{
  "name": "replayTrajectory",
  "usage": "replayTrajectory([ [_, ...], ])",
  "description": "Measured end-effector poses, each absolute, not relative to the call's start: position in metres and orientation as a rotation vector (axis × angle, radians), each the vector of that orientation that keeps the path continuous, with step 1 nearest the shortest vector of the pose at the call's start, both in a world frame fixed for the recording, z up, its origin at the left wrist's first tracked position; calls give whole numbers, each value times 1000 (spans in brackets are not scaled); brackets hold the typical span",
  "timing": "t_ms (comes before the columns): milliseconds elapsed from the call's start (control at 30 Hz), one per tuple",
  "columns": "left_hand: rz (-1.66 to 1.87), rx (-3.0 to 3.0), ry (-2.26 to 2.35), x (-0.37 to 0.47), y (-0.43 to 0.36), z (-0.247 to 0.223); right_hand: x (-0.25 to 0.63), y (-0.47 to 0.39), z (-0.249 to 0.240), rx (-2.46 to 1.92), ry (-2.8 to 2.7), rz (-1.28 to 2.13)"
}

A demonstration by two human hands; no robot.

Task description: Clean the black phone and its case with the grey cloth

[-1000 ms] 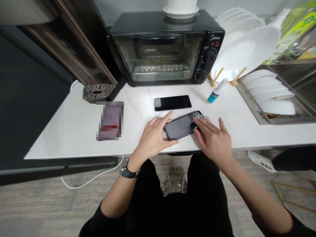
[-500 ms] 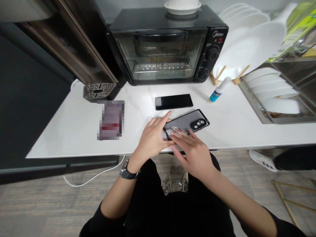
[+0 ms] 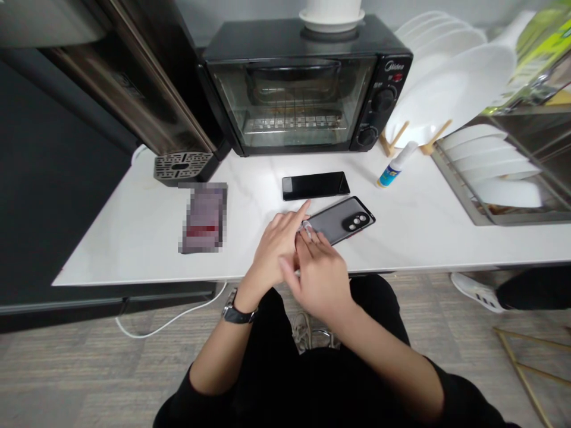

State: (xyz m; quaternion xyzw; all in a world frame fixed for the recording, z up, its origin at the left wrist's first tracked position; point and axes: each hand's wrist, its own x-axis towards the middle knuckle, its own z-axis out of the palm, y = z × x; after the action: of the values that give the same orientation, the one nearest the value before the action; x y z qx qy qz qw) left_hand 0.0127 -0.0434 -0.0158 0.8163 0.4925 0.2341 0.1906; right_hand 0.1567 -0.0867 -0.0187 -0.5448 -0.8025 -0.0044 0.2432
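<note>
Near the counter's front edge lies a phone case [image 3: 335, 221], translucent grey with a black rim and a camera cutout at its right end. My left hand [image 3: 277, 245], wearing a watch [image 3: 236, 310], grips the case's left end. Bent over that same end, the fingers of my right hand [image 3: 322, 274] press a crumpled white tissue [image 3: 307, 226] onto the case; most of the tissue is hidden beneath them. Just behind the case, a black phone [image 3: 316, 186] rests screen up, touched by neither hand.
A toaster oven [image 3: 292, 107] stands at the back. To its right are a small spray bottle [image 3: 392, 169], white plates [image 3: 450, 89] and a dish rack [image 3: 473, 211]. On the left sit a blurred-out flat item [image 3: 204, 217] and a machine's drip tray [image 3: 182, 166].
My right hand has slid left along the case with the tissue, up against my left hand. More of the case's back now shows. My left hand keeps its hold.
</note>
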Motion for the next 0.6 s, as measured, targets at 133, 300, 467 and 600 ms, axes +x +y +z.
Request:
replayTrajectory([
  [133, 636, 2281, 1440, 12, -45, -16, 177, -100, -18, -1312, -2267, 126],
  [300, 629, 2253, 1438, 18, -47, -9, 250, -79, -20, -1368, -2297, -5],
  [467, 599, 2251, 1441, 19, -47, -7, 247, -58, -25, -1633, -2148, -197],
  [600, 581, 2296, 1404, 16, -46, -9, 185, -70, -25, -1597, -2139, -144],
])
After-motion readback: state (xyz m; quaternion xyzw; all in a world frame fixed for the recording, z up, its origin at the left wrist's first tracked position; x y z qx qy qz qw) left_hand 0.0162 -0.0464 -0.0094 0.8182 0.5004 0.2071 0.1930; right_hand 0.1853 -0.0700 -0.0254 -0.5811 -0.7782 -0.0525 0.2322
